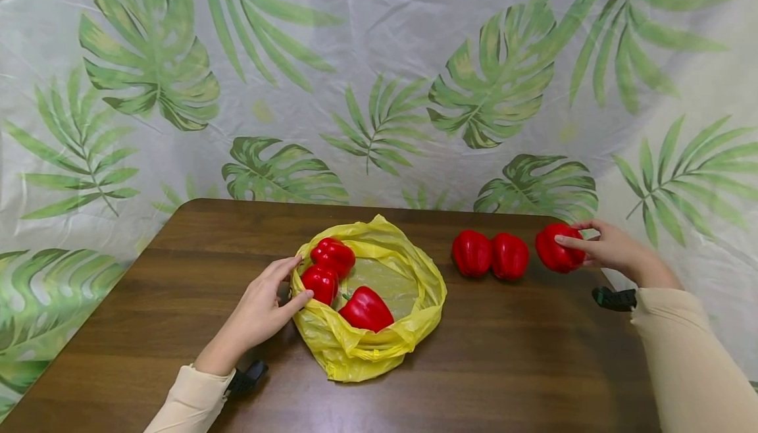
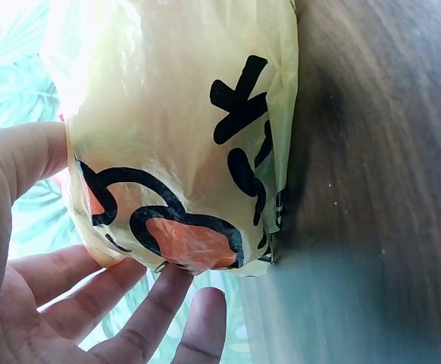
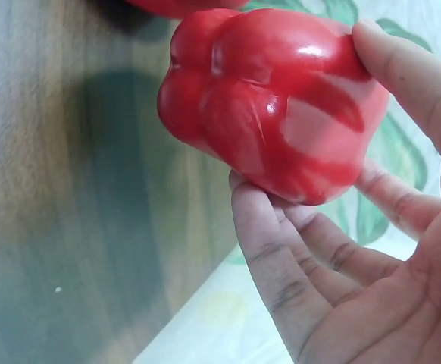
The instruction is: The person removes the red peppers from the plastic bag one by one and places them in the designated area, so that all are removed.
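Note:
A yellow plastic bag [image 1: 426, 318] with its rolled rim spread wide stands on the table. Three red bell peppers lie inside: one at the back [image 1: 333, 256], one at the left [image 1: 320, 284], one at the front [image 1: 367, 310]. My left hand [image 1: 260, 305] holds the bag's left side, thumb at the rim and fingers against the outside. At the far right, my right hand [image 1: 612, 252] grips a red bell pepper [image 3: 273, 106] between thumb and fingers; it appears raised off the table. Two more bell peppers [image 1: 472, 253] [image 1: 510, 256] sit side by side between it and the bag.
The brown wooden table [image 1: 503, 367] ends just behind the peppers, and its right edge passes below my right hand. A leaf-patterned cloth [image 1: 379, 91] hangs behind. Black printing [image 2: 239, 98] marks the bag's outside.

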Demonstrator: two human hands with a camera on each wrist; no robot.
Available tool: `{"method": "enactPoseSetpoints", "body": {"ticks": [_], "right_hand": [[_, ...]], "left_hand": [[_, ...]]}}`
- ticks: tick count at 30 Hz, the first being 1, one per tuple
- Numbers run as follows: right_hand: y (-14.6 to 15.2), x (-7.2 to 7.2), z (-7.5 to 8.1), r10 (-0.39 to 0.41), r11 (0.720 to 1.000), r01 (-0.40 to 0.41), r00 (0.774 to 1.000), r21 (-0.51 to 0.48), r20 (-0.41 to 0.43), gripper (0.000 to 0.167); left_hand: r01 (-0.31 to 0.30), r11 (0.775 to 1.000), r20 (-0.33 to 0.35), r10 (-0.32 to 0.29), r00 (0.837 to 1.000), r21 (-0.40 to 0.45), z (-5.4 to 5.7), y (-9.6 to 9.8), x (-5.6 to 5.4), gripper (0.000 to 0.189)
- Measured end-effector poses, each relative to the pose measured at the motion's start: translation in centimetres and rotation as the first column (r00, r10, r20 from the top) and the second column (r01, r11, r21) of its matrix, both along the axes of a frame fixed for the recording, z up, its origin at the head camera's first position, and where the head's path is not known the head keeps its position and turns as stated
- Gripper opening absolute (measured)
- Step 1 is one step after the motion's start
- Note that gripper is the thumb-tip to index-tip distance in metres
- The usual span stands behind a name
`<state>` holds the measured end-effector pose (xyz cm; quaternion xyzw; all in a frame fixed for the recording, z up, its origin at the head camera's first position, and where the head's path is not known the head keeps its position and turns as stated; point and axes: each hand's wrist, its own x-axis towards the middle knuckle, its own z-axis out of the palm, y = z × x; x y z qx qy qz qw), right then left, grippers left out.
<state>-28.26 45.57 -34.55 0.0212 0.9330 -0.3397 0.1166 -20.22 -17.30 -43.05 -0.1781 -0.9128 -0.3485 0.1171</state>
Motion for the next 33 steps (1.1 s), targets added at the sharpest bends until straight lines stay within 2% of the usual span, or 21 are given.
{"method": "enactPoseSetpoints", "body": {"ticks": [15, 33], "right_hand": [[1.7, -0.2, -2.3, -0.002, 1.0, 0.002, 1.0, 0.019, 0.011, 0.084], [0.4, -0.1, -2.6, 0.006, 0.999, -0.007, 1.0, 0.044, 0.01, 0.084]], "left_hand": [[0.001, 1.0, 0.003, -0.001, 1.0, 0.001, -0.1, 0.0, -0.1, 0.069], [-0.002, 1.0, 0.011, 0.002, 1.0, 0.004, -0.2, -0.1, -0.1, 0.069]]}}
